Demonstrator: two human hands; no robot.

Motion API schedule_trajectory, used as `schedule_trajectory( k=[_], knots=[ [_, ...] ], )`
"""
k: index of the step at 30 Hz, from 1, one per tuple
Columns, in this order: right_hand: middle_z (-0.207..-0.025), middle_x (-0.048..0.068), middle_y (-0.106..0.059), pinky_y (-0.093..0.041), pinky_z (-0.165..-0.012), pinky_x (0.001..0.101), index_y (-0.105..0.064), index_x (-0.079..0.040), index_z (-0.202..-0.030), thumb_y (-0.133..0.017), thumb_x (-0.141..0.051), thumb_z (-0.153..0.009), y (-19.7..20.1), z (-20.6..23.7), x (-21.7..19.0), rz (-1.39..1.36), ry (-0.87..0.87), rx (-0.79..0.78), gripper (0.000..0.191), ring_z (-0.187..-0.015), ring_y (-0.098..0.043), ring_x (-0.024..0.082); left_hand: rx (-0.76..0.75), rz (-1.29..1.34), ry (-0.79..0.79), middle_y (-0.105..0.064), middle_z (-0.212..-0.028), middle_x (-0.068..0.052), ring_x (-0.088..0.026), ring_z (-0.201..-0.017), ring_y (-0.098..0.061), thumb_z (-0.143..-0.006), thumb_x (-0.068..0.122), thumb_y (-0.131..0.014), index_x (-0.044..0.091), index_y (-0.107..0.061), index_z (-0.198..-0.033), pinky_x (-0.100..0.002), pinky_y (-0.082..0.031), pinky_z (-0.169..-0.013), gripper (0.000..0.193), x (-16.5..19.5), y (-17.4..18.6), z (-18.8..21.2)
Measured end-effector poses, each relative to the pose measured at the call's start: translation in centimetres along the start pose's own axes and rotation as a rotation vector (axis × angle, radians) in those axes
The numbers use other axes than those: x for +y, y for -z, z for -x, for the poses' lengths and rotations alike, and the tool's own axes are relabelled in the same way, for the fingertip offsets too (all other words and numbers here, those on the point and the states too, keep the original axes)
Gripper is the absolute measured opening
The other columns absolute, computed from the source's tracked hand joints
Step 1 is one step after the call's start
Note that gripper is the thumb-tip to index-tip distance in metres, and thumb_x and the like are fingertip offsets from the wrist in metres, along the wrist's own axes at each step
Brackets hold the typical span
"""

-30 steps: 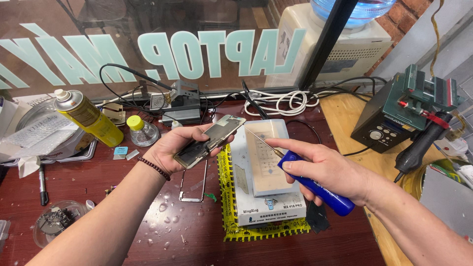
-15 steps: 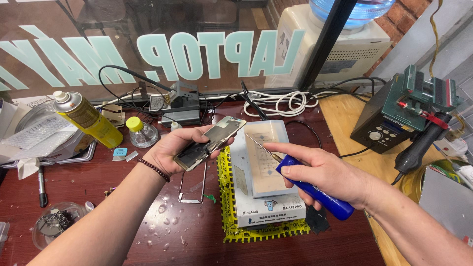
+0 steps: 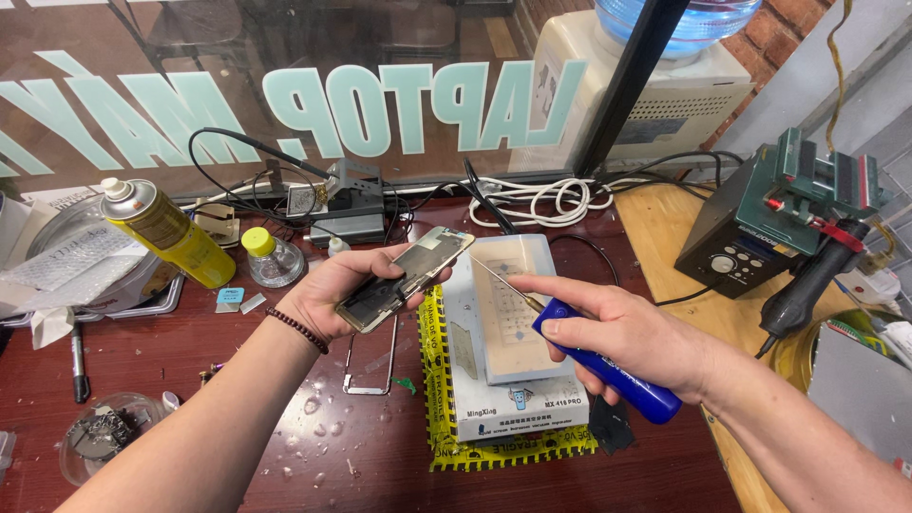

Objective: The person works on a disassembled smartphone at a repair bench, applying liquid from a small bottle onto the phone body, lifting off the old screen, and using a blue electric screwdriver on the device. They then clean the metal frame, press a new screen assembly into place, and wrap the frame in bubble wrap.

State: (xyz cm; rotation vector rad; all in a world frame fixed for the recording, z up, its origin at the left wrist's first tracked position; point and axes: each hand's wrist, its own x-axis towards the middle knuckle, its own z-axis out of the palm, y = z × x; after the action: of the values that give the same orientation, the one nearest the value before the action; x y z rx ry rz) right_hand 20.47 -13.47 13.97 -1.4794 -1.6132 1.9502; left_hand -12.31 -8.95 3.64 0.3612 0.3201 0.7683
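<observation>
My left hand (image 3: 347, 290) grips a bare phone body (image 3: 404, 277) with a gold-toned edge, tilted up over the dark red table. My right hand (image 3: 627, 332) holds a blue-handled screwdriver (image 3: 594, 356); its thin metal shaft points left toward the phone's upper end, the tip a short way from it. Under both hands sits a white heating pad unit (image 3: 513, 366) with a pale flat top. Next to it, a thin metal phone frame (image 3: 370, 356) lies flat below my left hand.
A yellow spray can (image 3: 166, 233) and small yellow-capped bottle (image 3: 271, 256) stand at left. At the back are a soldering stand (image 3: 347, 204) and coiled white cable (image 3: 551, 199). A green-topped station (image 3: 779, 214) sits right. A dish of small parts (image 3: 100, 442) rests front left.
The screwdriver tip has drawn a little closer to the phone. My left hand keeps the phone in nearly the same place.
</observation>
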Motion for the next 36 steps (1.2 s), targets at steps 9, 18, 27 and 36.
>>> schedule_trajectory(
  k=[9, 18, 27, 36],
  knots=[
    [-0.079, 0.003, -0.058, -0.048, -0.038, 0.0264, -0.05, -0.035, -0.156, -0.063, -0.024, -0.089, 0.2, -0.3, 0.0, 0.001, 0.006, -0.004, 0.069, -0.047, -0.054, 0.011, 0.042, -0.055, -0.022, -0.054, -0.139, -0.033, -0.035, -0.121, -0.063, -0.089, -0.005, -0.048, -0.007, -0.033, -0.153, -0.039, -0.061, -0.093, 0.066, 0.0, 0.1, 0.1],
    [-0.079, 0.004, -0.058, -0.048, -0.038, 0.0263, -0.05, -0.037, -0.157, -0.062, -0.025, -0.088, 0.0, -0.2, -0.2, 0.029, -0.015, 0.037, 0.071, -0.047, -0.054, 0.01, 0.037, -0.031, -0.019, -0.053, -0.141, -0.033, -0.036, -0.127, -0.061, -0.09, -0.005, -0.049, -0.005, -0.033, -0.153, -0.041, -0.06, -0.094, 0.066, -0.1, 0.2, 0.0],
    [-0.08, 0.003, -0.057, -0.047, -0.038, 0.0265, -0.048, -0.036, -0.158, -0.063, -0.024, -0.088, -0.6, 0.1, 0.2, 0.012, -0.017, -0.022, 0.072, -0.047, -0.054, 0.01, 0.039, -0.05, -0.011, -0.053, -0.141, -0.031, -0.035, -0.129, -0.058, -0.09, -0.004, -0.048, -0.005, -0.035, -0.153, -0.043, -0.06, -0.096, 0.065, -0.2, 0.1, -0.1],
    [-0.079, 0.002, -0.057, -0.049, -0.039, 0.0267, -0.048, -0.037, -0.158, -0.063, -0.024, -0.089, -1.1, 0.1, 0.2, 0.043, -0.024, -0.047, 0.072, -0.046, -0.053, 0.01, 0.041, -0.014, -0.024, -0.052, -0.143, -0.033, -0.036, -0.13, -0.058, -0.09, -0.006, -0.048, -0.007, -0.034, -0.152, -0.04, -0.061, -0.094, 0.064, -0.2, -0.2, 0.0]
  ],
)
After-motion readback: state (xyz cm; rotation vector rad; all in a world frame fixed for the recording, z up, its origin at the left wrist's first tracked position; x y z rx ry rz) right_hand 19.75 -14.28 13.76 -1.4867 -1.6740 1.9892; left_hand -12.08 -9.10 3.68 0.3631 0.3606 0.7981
